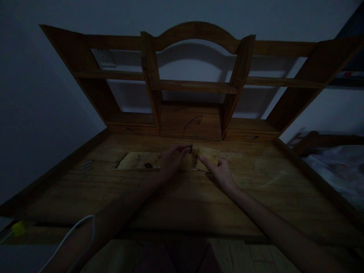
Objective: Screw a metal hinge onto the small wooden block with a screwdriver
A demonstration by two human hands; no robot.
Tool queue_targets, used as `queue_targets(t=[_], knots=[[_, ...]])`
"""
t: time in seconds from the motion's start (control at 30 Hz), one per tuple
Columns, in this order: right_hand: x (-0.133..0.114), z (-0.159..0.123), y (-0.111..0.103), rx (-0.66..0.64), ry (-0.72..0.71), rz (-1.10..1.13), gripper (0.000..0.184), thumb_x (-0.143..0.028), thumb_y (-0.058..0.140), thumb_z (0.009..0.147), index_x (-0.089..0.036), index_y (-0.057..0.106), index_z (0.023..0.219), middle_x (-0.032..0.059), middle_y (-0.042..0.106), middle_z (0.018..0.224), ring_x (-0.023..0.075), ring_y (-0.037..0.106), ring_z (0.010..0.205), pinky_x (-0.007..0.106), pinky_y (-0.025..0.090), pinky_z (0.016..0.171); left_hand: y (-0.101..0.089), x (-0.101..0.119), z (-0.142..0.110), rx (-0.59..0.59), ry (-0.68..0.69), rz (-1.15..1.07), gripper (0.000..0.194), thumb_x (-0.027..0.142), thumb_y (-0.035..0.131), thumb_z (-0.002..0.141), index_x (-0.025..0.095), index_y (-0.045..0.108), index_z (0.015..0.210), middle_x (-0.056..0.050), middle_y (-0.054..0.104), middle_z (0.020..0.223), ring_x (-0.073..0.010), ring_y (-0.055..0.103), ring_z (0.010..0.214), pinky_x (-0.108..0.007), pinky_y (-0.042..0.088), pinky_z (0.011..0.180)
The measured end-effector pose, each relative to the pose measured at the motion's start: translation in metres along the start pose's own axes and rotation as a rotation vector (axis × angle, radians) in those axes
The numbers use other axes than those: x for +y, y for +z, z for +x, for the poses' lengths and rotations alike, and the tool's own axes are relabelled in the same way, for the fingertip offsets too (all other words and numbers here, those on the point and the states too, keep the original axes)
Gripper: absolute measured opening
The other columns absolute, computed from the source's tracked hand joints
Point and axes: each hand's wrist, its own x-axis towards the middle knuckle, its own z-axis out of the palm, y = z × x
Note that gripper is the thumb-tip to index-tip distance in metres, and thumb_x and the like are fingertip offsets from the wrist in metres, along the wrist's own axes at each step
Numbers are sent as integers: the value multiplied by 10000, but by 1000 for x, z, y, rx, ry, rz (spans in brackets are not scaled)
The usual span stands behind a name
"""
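My left hand [171, 161] is closed, its fingertips pinching a small dark metal piece [190, 148] that looks like a hinge. Just to the right, my right hand [220, 170] grips a pale wooden board [209, 152], thumb or finger lying across its face. The board is slightly raised over a long shallow recess [133, 161] cut into the wooden desktop. A dark spot shows inside the recess, left of my left hand. Dim light hides the fine detail of the metal piece and of the board's underside.
Several thin metal pieces [87, 165] lie at the left on the desktop [182, 208]. A wooden shelf unit [195, 86] with small drawers stands along the back. A white cord [81, 222] crosses by my left forearm, near a yellow object [18, 228].
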Motion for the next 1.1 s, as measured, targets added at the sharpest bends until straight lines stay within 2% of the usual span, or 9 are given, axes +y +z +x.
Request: queue_targets(t=[0.1,0.23,0.4,0.53,0.7,0.87,1.0,1.1], knots=[[2,1,1,-1,10,42,410,-506,803,701,-165,777,926,101,765,1008,274,724,903,342,586,705,0,1,-2,2,102,49,196,411,680,894,237,738,964,-9,741,923,-167,680,860,-294,525,816],[6,2,0,-10,36,134,470,-517,771,737,-156,750,1037,122,754,1057,277,727,874,362,593,660,1,-1,-2,-26,220,80,170,375,666,915,236,734,987,-17,738,935,-167,675,865,-303,525,817],[7,3,0,-39,55,339,394,-416,788,751,-173,746,1058,106,749,1092,254,721,898,328,582,686,-1,-3,0,-107,434,127,146,328,635,946,227,727,995,-16,731,871,-145,660,779,-274,524,737],[5,3,0,-23,75,409,372,-387,802,745,-205,747,1064,79,749,1103,244,716,912,334,585,722,-2,-7,-3,-131,508,150,148,263,600,970,229,708,1067,-22,748,978,-137,698,874,-253,544,789],[-2,1,1,-121,44,483,342,-345,770,792,-230,734,1112,71,727,1172,249,685,1031,352,589,788,-3,-5,-5,-138,570,132,198,217,594,969,243,686,1143,-23,746,1058,-146,707,956,-265,561,848],[-3,-1,1,-136,0,461,313,-348,763,796,-251,737,1093,49,729,1169,249,676,1065,366,582,833,-2,6,-3,-147,488,64,204,217,588,969,254,678,1148,-25,742,1091,-162,701,1003,-305,558,906],[-1,-2,0,-158,-135,255,323,-412,724,827,-224,745,1088,63,734,1154,262,679,1064,423,529,953,2,2,-4,-118,289,-64,186,256,607,957,230,682,1125,-47,731,1080,-180,691,1017,-341,546,941],[1,-3,-1,-132,-242,59,357,-466,690,845,-214,747,1092,65,750,1101,266,689,1029,430,516,958,5,-3,-6,-129,125,-184,192,279,594,960,217,686,1118,-60,732,1068,-181,697,1000,-343,550,941]])
